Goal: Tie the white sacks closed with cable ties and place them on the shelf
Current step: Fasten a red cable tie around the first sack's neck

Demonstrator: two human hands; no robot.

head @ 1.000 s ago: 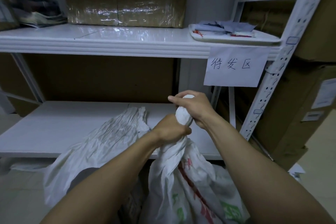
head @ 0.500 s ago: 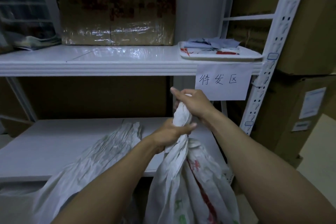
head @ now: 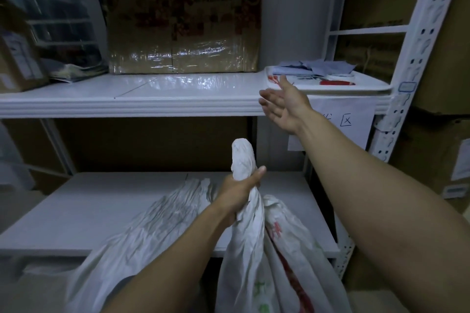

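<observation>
Inspector: The left hand (head: 241,187) is clenched round the twisted neck of the white woven plastic sack (head: 244,241), which stands before the lower board of the white metal shelf (head: 127,104). The right hand (head: 282,107) is released, fingers spread, at the shelf's upper board, near the flat white tray (head: 368,87).

Clerk: Recommendation?

Inspector: Hold the twist tight. No cable tie is discernible; fetch one single-handed, then cinch it above the fist.
</observation>
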